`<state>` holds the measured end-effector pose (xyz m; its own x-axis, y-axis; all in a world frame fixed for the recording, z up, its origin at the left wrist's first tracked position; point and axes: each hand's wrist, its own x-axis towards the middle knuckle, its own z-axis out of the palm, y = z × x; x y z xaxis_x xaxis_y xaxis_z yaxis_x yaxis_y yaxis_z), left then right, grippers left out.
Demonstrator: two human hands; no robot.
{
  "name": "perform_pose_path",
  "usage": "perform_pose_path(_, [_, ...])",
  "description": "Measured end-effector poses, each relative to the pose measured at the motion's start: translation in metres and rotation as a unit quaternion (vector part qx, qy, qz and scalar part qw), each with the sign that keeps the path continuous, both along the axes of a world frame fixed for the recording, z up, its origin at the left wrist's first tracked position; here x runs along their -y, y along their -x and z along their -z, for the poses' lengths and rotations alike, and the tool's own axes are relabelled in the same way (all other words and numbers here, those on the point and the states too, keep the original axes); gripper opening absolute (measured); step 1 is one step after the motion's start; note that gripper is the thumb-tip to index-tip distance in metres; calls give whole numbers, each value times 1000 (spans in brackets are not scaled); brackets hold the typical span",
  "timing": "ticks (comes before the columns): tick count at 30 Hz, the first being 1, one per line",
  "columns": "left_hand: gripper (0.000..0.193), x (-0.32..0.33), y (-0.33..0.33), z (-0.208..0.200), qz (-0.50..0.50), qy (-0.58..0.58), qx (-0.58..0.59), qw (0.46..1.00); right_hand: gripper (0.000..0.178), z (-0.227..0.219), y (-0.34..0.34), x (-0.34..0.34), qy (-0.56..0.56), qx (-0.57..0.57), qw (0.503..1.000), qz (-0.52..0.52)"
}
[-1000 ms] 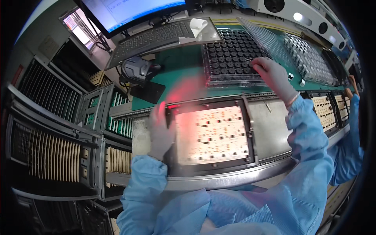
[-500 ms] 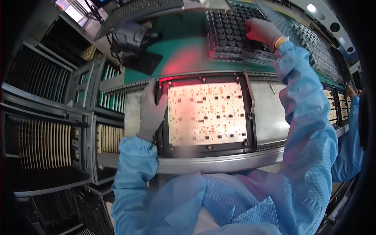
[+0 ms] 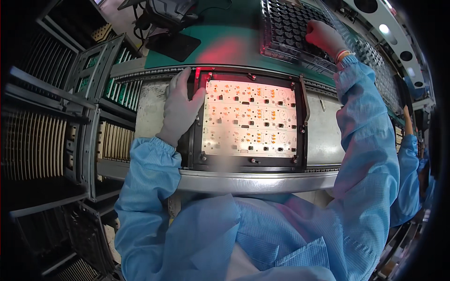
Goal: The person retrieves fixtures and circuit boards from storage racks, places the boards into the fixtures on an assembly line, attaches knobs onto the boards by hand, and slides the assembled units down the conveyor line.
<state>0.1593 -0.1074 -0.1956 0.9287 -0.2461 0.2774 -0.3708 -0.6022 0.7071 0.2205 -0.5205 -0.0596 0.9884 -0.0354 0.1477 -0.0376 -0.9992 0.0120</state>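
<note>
A white circuit board panel (image 3: 276, 110) with small black and orange parts sits in a black frame fixture (image 3: 302, 140) in front of me. My left hand (image 3: 182, 105), in a grey glove, lies against the fixture's left side, with thumb and fingers apart. Up at the far right, my right hand (image 3: 326, 38), gloved too, is over a clear plastic tray (image 3: 274, 52) full of round black parts (image 3: 286, 30). Its fingers are curled together down at those parts; whatever is between the fingertips is hidden.
Chain conveyor rails and a metal front edge (image 3: 258, 183) border the fixture. Racks of boards (image 3: 37, 145) stand at left. A black scanner-like device (image 3: 171, 14) and dark pad (image 3: 173, 46) lie on the green mat (image 3: 220, 42). Another person's sleeve (image 3: 407, 180) is at right.
The whole view has shifted, so the fixture appears higher. My left hand stays at the fixture's left side, and my right hand stays over the tray with curled fingers.
</note>
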Motion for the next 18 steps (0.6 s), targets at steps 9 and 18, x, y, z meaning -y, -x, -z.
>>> perform_pose_path(9, [64,2,0,0,-8,16,2,1000,16,3,126,-59,-504,-156,849,-13])
perform_pose_path(18, [69,1,0,9,-5,19,21,1000,21,35,137,-82,-303,-116,942,-87])
